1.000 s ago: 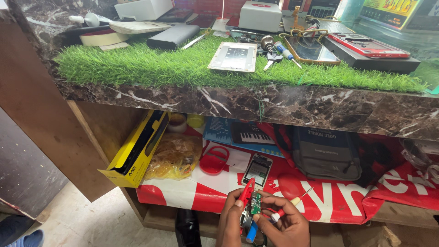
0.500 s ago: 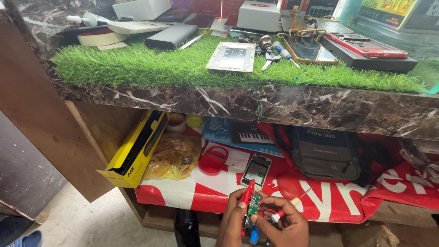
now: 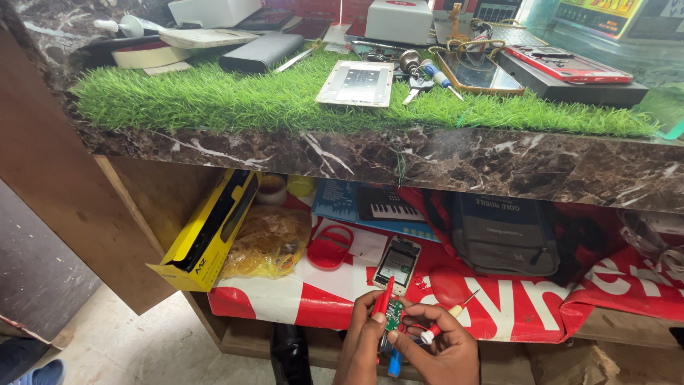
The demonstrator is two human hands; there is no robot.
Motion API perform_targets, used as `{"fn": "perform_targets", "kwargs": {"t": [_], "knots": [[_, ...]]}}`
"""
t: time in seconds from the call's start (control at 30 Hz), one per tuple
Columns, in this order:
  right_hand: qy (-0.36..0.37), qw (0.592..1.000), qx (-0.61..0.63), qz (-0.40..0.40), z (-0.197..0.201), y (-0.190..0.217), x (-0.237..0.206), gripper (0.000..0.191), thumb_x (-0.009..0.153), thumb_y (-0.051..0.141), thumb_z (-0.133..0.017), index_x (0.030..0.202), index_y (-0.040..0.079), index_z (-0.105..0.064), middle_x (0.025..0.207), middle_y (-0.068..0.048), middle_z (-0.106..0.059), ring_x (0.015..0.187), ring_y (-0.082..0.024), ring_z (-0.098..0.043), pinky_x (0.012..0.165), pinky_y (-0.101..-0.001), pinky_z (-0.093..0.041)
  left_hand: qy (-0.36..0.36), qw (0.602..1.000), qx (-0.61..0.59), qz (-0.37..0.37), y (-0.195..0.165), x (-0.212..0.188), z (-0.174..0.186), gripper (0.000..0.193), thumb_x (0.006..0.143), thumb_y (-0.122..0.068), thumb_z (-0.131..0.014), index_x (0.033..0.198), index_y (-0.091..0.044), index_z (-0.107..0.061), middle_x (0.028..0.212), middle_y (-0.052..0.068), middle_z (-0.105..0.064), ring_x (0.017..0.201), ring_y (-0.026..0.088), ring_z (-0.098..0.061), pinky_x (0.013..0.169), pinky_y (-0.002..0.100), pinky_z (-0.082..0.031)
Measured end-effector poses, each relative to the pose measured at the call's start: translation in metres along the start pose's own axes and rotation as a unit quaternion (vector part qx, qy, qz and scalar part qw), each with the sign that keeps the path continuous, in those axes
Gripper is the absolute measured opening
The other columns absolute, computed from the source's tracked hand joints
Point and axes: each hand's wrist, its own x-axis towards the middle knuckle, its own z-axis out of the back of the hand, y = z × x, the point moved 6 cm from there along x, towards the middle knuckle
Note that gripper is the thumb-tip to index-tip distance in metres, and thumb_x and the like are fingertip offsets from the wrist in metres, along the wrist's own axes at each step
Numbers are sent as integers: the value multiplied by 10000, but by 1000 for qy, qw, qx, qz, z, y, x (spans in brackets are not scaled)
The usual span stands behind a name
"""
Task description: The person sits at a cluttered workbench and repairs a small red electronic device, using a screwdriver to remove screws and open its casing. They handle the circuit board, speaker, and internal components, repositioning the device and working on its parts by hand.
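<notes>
Two hands: both at the bottom edge of the view, below the front edge of the lower shelf (image 3: 613,314).
Circuit board: one small green circuit board (image 3: 393,317), upright between the two hands, dark components on its face; its lower part is hidden by fingers.
Left hand: the left hand (image 3: 363,342) is curled closed around the board and a red-handled tool (image 3: 382,298) that sticks up beside it.
Right hand: the right hand (image 3: 445,349) pinches a small screwdriver (image 3: 450,317) with a pale handle and red end, its tip pointing up and to the right.
Blue item: one blue handle (image 3: 394,368) pokes out under the hands; what it is, I cannot tell.
Phone: one opened phone (image 3: 397,264) lies on the red and white cloth (image 3: 499,306) near the shelf's front edge, just above the hands.
Shelf count: one yellow box (image 3: 206,232) at the left end, one bag of rubber bands (image 3: 267,242), one grey bag (image 3: 502,235).
Bench top: one green grass mat (image 3: 235,100) along the marble front edge, one metal phone frame (image 3: 356,83), one red phone (image 3: 566,64).
</notes>
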Motion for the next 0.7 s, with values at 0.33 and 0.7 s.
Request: {"fn": "perform_targets", "kwargs": {"t": [0.33, 0.7], "knots": [[1, 999, -29, -21, 2, 2, 1, 376, 707, -145, -811, 1054, -54, -696, 1251, -214, -766, 954, -118, -698, 837, -288, -580, 12, 999, -11, -28, -6, 0, -1, 567, 906, -356, -467, 1385, -54, -508, 1296, 126, -609, 1180, 191, -573, 1058, 331, -408], [11, 1000, -20, 0, 0, 0, -1, 362, 710, -118, -827, 1040, -46, -697, 1257, -200, -763, 939, -115, -690, 834, -300, -590, -13, 999, 48, 3, -13, -5, -3, 573, 893, -359, -461, 1389, -75, -493, 1331, 133, -620, 1239, 223, -599, 1082, 365, -416]]}}
